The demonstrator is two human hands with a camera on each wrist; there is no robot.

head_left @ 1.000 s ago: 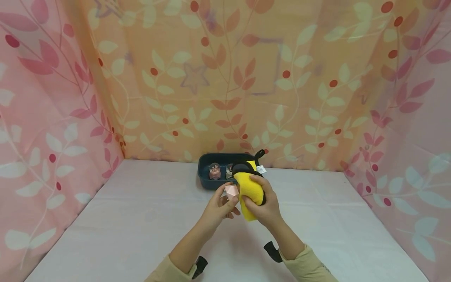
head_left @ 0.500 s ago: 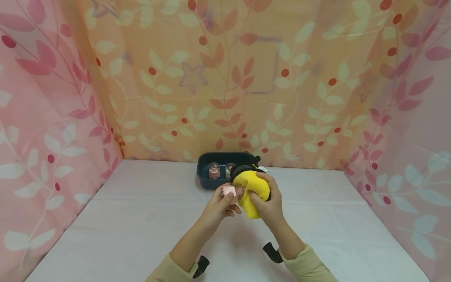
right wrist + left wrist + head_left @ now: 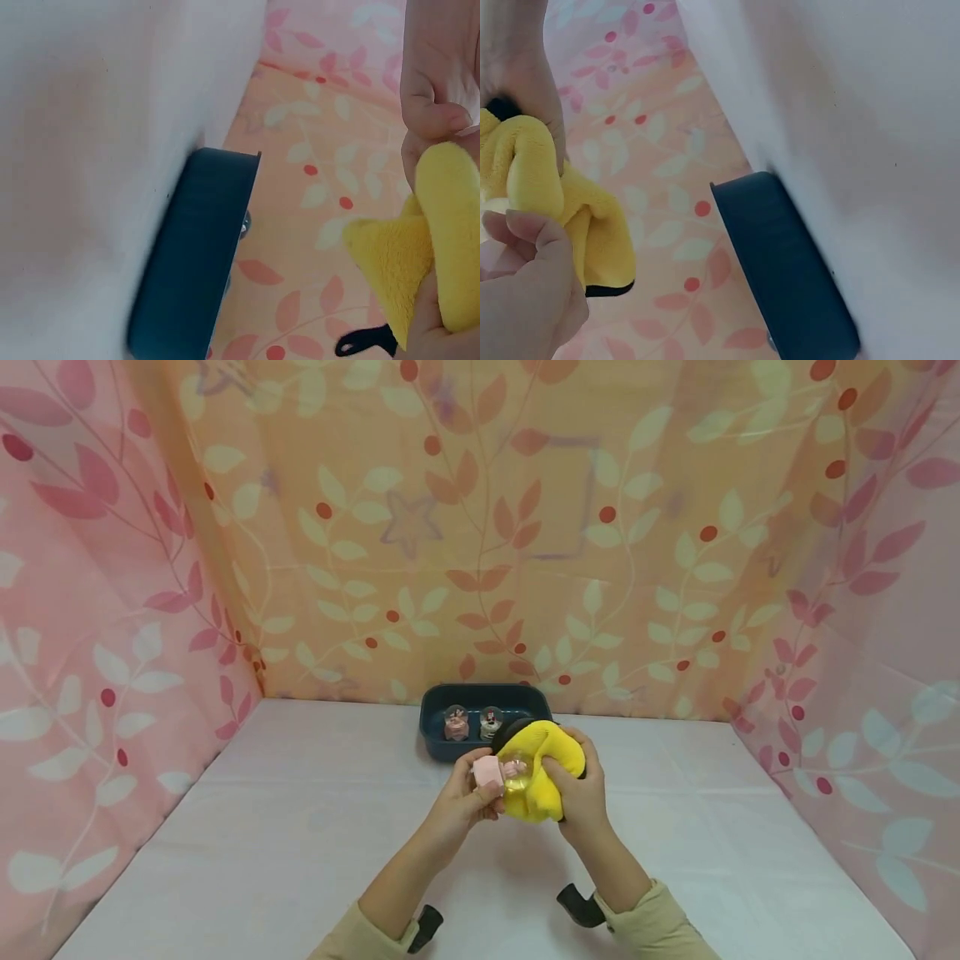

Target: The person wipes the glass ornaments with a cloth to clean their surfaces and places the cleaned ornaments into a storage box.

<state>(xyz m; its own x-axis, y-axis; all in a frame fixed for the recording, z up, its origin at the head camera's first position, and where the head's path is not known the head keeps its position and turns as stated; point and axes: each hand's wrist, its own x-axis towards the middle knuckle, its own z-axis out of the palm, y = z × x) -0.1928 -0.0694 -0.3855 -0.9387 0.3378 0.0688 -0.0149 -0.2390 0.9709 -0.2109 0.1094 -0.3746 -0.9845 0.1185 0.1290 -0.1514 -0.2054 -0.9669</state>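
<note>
My left hand [image 3: 456, 802] pinches the pink base of a small snow globe [image 3: 489, 772]. Its clear dome, with a pink figure inside, points right and lies against a yellow cleaning cloth [image 3: 538, 743] with black edging. My right hand [image 3: 587, 793] grips that bunched cloth, thumb pressed into a fold beside the dome. In the left wrist view, the left hand's fingers [image 3: 536, 232] are curled in front of the cloth, and little of the globe shows. The right wrist view has the cloth [image 3: 390, 251] folded over the right hand, its black loop [image 3: 364, 342] hanging below.
Behind the hands, a dark blue tray [image 3: 450, 752] stands on the white table [image 3: 315, 827] near the back curtain [image 3: 360, 568]. Two more snow globes are in it, a pink one [image 3: 456, 725] and a whitish one [image 3: 491, 723]. Patterned curtains also flank both sides.
The right hand has shifted slightly right and turned the cloth, so its yellow face spreads behind the globe. The dome, hidden a second ago, now shows. The left hand keeps its hold.
</note>
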